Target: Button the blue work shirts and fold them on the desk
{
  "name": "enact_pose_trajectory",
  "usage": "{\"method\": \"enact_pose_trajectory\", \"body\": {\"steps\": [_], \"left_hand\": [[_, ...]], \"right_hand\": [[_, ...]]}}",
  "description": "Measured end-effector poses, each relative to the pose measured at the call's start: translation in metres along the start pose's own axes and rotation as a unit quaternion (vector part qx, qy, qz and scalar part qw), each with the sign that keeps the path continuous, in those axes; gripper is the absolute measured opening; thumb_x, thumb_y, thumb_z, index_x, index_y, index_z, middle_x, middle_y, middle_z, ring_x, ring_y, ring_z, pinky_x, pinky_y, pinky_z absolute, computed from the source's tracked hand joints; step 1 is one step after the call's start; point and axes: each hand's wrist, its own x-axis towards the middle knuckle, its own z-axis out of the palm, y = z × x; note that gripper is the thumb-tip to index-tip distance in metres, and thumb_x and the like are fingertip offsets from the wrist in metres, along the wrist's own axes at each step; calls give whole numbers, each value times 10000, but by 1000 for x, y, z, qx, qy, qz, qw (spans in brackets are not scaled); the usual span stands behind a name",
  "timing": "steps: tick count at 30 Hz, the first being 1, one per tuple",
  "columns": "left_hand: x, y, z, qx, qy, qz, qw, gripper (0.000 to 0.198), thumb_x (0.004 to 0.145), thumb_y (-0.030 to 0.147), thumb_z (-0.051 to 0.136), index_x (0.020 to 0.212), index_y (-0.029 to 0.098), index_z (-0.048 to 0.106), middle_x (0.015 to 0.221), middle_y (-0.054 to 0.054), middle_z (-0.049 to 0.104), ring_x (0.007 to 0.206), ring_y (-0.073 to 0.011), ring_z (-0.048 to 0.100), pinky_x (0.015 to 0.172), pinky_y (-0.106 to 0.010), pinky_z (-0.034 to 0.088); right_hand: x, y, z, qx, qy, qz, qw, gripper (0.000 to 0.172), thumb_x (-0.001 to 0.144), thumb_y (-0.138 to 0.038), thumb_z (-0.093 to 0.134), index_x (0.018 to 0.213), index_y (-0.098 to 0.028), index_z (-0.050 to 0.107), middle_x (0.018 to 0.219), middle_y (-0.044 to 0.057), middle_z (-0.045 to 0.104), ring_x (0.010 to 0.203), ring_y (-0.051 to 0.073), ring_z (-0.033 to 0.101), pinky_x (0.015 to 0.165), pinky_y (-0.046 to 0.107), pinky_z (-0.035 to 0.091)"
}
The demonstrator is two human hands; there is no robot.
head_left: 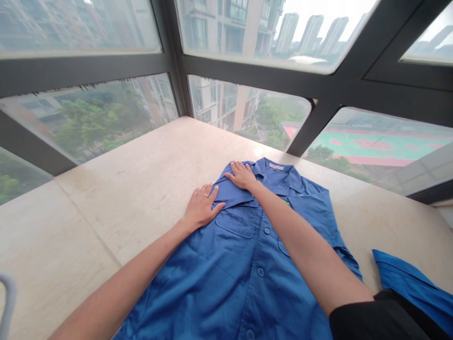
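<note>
A blue button-up work shirt (240, 269) lies face up on a pale stone sill (141, 184), collar toward the windows. My left hand (201, 207) rests flat on the shirt's left edge near the shoulder, fingers stretched out, a ring on one finger. My right hand (242, 174) reaches across and presses flat on the left shoulder beside the collar (278, 172), fingers spread. Neither hand grips the cloth. A chest pocket (237, 222) shows just below my left hand.
Another piece of blue cloth (410, 283) lies at the right near my black sleeve. Dark-framed windows (247, 71) wrap around the sill's far edges. A curved grey metal object (7, 302) pokes in at the lower left.
</note>
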Motion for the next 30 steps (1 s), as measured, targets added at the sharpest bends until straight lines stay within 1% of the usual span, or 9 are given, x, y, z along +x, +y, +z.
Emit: {"method": "enact_pose_trajectory", "body": {"steps": [4,6,10,12,14,17,21,26,30], "left_hand": [[1,-1,-1,-12,1,3,1000,748,942,653,283,1501,164,371,1552,-152,369,1449,-301,300,1191,-501,208],[2,-1,-1,-17,1,4,1000,746,943,650,287,1498,159,375,1553,-158,363,1449,-310,297,1186,-508,211],[2,-1,-2,-28,-5,2,1000,731,948,641,279,1491,163,386,1548,-162,372,1452,-318,293,1179,-512,211],[2,-1,-2,-28,-7,-1,1000,732,949,637,280,1496,160,376,1549,-164,369,1456,-313,288,1182,-502,202],[2,0,-4,-26,-9,-4,1000,736,949,633,290,1499,151,367,1554,-168,358,1460,-308,279,1184,-491,197],[2,2,-6,-21,-10,-6,1000,724,949,619,316,1497,149,369,1556,-171,354,1459,-308,280,1182,-483,201],[3,5,-9,-6,-23,-9,1000,705,958,587,325,1500,138,363,1552,-190,351,1457,-326,278,1167,-517,215],[7,16,-23,57,-36,-7,998,652,974,541,300,1483,147,401,1560,-188,333,1477,-340,216,1159,-573,180],[2,48,-33,48,-98,-67,992,613,971,475,325,1484,148,398,1570,-216,286,1475,-377,203,1110,-638,232]], "right_hand": [[-2,-10,-7,-26,-8,33,999,777,980,-610,218,1543,-75,228,1617,152,188,1501,276,138,1201,514,96],[-15,-25,-12,-35,17,29,999,741,990,-555,286,1526,-44,262,1608,184,200,1495,302,159,1199,513,118],[-78,-57,-16,-13,123,-81,989,650,1005,-470,331,1526,-85,282,1608,176,213,1489,288,196,1190,478,204],[-123,-63,-12,-6,119,-129,984,629,1000,-484,353,1521,-132,317,1601,153,251,1490,278,196,1191,480,220],[-170,-54,-5,-13,101,-135,986,645,988,-511,385,1514,-141,339,1593,151,275,1488,279,207,1200,477,207],[-231,-20,7,-29,70,-72,994,653,980,-536,395,1507,-151,362,1588,156,285,1483,288,222,1195,486,220],[-284,24,16,-37,62,29,997,647,987,-567,339,1508,-183,370,1583,138,302,1473,277,256,1186,490,245],[-303,34,14,-47,83,63,993,634,1002,-553,296,1510,-179,368,1593,117,286,1474,259,256,1187,448,253],[-302,30,10,-51,81,54,994,634,1003,-552,292,1501,-170,381,1583,128,308,1468,258,270,1181,440,262]]}}
